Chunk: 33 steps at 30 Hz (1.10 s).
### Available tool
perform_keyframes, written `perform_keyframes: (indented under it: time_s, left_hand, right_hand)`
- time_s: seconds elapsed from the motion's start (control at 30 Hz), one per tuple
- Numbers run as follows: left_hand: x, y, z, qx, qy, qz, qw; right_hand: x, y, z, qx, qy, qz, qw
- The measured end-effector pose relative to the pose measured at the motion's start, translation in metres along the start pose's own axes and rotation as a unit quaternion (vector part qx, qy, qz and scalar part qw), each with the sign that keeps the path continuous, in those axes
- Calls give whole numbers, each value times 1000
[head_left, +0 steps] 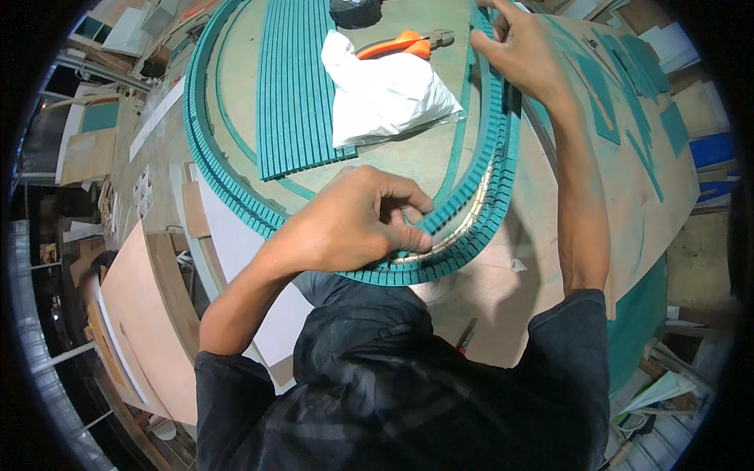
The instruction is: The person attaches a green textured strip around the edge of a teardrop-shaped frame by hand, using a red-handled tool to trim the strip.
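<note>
My left hand (353, 220) is closed at the near curve of a ring, thumb and fingers pinching a green slotted strip (463, 196) bent along its inner side. A second green slotted band (503, 192) forms the outer wall, and a pale line shows in the gap between them on the right. Farther up the right side, my right hand (522, 59) has its thumb and fingers at the ring's upper edge, seemingly gripping the strip; the fingertips are partly cut off by the frame. Inside the ring is a tan round panel (236, 78).
On the panel lie a grooved green board (294, 86), a white plastic bag (385, 98), orange-handled pliers (400, 45) and a black object (355, 12). Green offcuts (597, 98) lie on the wooden surface (550, 204) at right. Curved wooden panels (145, 314) stand at left.
</note>
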<state>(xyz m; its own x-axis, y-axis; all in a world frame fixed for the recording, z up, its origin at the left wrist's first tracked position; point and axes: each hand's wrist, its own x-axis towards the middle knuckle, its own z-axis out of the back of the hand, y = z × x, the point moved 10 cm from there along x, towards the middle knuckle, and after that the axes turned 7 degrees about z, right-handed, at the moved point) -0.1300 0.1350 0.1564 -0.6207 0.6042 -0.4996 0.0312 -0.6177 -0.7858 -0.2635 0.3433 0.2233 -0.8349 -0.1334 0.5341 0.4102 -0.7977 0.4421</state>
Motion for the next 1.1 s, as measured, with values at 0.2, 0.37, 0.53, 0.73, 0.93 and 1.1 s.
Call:
perform_keyframes:
  time_s: [0.2,0.37,0.53,0.73,0.93,1.1]
  left_hand:
    - [-9,1,0,14,20,-19,1000]
    - [-8,-3,-7,67,54,-57,995]
    - [-1,-1,-11,50,63,-27,996]
    - [0,-11,-10,76,17,-23,997]
    - [6,-11,-8,73,36,-8,997]
    - [7,-8,-6,80,35,-38,995]
  right_hand:
    - [-23,0,0,-28,-8,-46,999]
    - [-31,-13,-9,-102,24,-55,993]
    - [-27,-15,-18,-117,88,-75,986]
    - [-26,-15,-18,-175,55,-56,981]
    - [-27,-17,-7,-200,37,-94,975]
    - [-31,-16,-10,-161,50,-99,981]
